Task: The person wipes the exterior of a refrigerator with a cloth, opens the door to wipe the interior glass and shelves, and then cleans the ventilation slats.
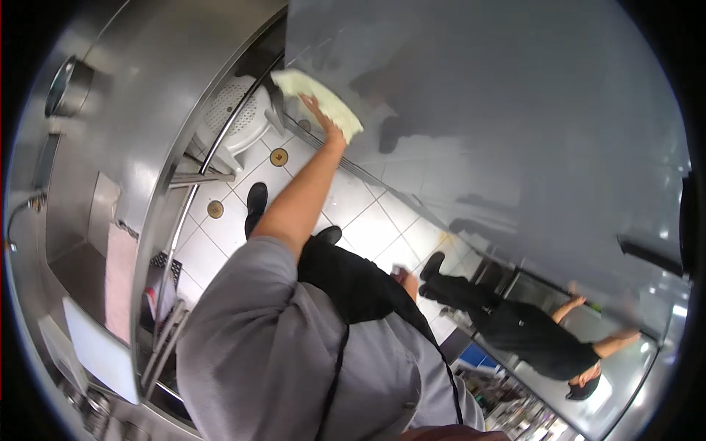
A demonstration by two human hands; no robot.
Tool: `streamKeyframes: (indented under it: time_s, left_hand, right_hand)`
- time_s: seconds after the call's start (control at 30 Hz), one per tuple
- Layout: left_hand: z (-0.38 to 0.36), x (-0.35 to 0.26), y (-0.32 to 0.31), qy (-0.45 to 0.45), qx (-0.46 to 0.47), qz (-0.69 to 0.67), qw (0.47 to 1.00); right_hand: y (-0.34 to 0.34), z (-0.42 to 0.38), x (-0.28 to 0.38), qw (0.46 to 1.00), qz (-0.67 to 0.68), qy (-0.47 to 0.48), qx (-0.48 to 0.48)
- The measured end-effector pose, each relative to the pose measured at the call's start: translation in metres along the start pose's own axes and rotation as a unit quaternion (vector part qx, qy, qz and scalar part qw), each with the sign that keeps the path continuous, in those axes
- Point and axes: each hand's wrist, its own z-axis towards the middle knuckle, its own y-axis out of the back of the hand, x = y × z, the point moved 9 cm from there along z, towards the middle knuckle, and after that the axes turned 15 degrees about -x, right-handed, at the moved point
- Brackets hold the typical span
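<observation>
My left hand [323, 121] is stretched far out, its fingers on a pale yellow-green cloth [334, 110]. The cloth is spread along the lower part of a large, shiny grey panel [478, 95], seemingly against it. Beyond the black apron, my right hand [409, 284] shows only in part, low by my side. A small dark reddish thing [399, 271] is at its fingers, too blurred to name.
A white plastic stool [234, 110] stands under the steel counter [158, 95] at left. A pink cloth [121, 279] hangs over the sink edge beside a white board [99, 353]. Another person in black [529, 323] works at right. White tiles [368, 220] cover the floor.
</observation>
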Motion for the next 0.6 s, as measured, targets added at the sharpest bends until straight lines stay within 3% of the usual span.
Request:
streamKeyframes:
  time_s: [0.03, 0.1, 0.2, 0.27, 0.33, 0.4, 0.47, 0.53, 0.6]
  left_hand:
    - [-0.010, 0.035, 0.028, 0.033, -0.021, 0.017, 0.999]
    - [-0.028, 0.046, 0.029, 0.114, -0.042, 0.022, 0.992]
    - [-0.022, 0.017, -0.007, 0.166, -0.026, -0.009, 0.986]
    - [0.001, -0.012, -0.037, 0.164, -0.010, -0.051, 0.985]
    - [0.034, -0.037, -0.060, 0.148, 0.001, -0.105, 0.983]
    - [0.068, -0.052, -0.072, 0.123, 0.005, -0.170, 0.978]
    - [0.092, -0.057, -0.068, 0.078, -0.004, -0.220, 0.972]
    - [0.094, -0.053, -0.055, 0.062, -0.084, -0.186, 0.977]
    - [0.116, -0.012, -0.025, 0.058, -0.089, -0.200, 0.974]
  right_hand:
    - [-0.022, -0.027, -0.043, 0.999, -0.019, -0.024, 0.032]
    - [-0.062, -0.055, -0.118, 0.994, -0.032, -0.012, 0.108]
    - [-0.107, -0.040, -0.223, 0.979, -0.021, 0.090, 0.179]
    - [-0.096, 0.001, -0.240, 0.980, -0.011, 0.113, 0.161]
    - [-0.026, 0.056, -0.171, 0.989, -0.030, 0.034, 0.143]
    - [-0.005, 0.089, -0.139, 0.998, 0.019, 0.013, 0.062]
    - [-0.006, 0.103, -0.101, 0.996, 0.045, 0.016, 0.078]
    - [-0.015, 0.102, -0.080, 0.975, 0.163, -0.067, 0.138]
    - [-0.026, 0.094, -0.064, 0.969, 0.154, -0.060, 0.182]
